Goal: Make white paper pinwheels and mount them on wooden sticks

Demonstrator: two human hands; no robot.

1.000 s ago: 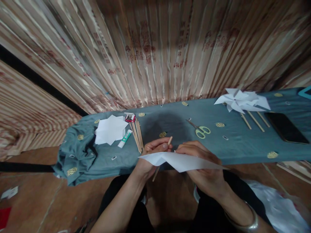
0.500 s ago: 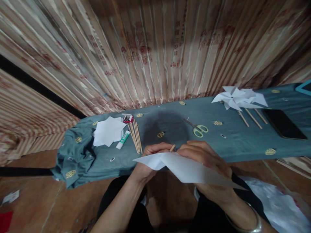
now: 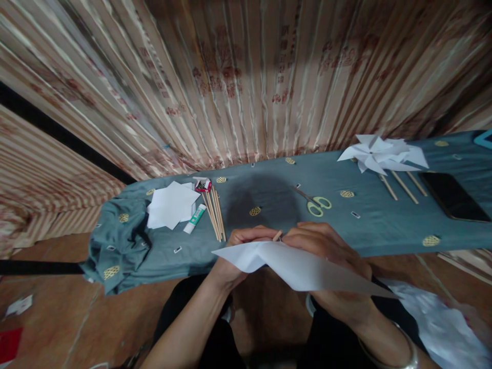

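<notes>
A white paper pinwheel [image 3: 307, 269], its folded blades spread out, is held up close to me and covers much of both hands. My left hand [image 3: 249, 234] is closed behind it, around a wooden stick [image 3: 277, 236] whose end pokes out between the hands. My right hand [image 3: 326, 242] is closed at the paper's upper edge, its fingers bent over the middle near the stick's end. The fingertips of both hands are mostly hidden, so the exact grip cannot be made out.
On the green cloth [image 3: 269, 179] lie square white sheets [image 3: 171, 205], a glue stick [image 3: 195, 219], wooden sticks [image 3: 215, 215] and a small red box [image 3: 203, 185] at left. Scissors [image 3: 315, 204] lie ahead; finished pinwheels [image 3: 378, 152] and a phone [image 3: 455, 196] are at right.
The view has shifted slightly. Both hands still hold the pinwheel and stick together; the stick's end leans a little further right, and the right hand has moved slightly right.
</notes>
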